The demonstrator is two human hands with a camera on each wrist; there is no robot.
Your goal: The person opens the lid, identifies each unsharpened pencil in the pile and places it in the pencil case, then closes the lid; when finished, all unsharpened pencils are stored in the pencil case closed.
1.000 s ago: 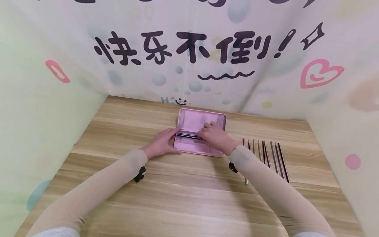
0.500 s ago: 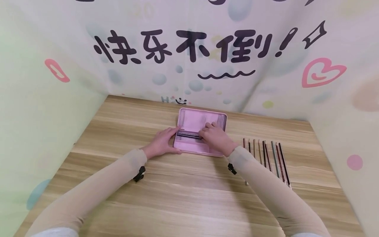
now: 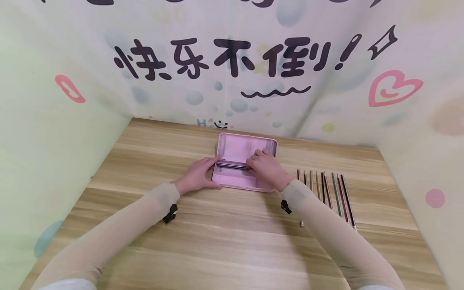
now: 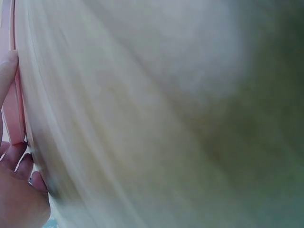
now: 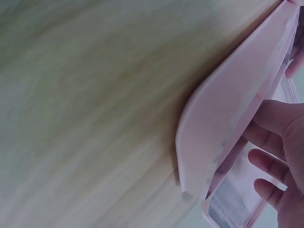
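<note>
I see dark pencils (image 3: 232,166) in the case (image 3: 232,180), loose pencils (image 3: 336,193) left outside; left hand (image 3: 197,175) holds the case; right hand's (image 3: 268,169) grip, I cannot tell.

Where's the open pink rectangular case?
In the head view's centre, the case sits on the wooden table, left hand at its left edge, right hand over it, slim pencils to its right.

Pink case (image 3: 233,181) open; dark pencils (image 3: 232,166) lying across middle.
</note>
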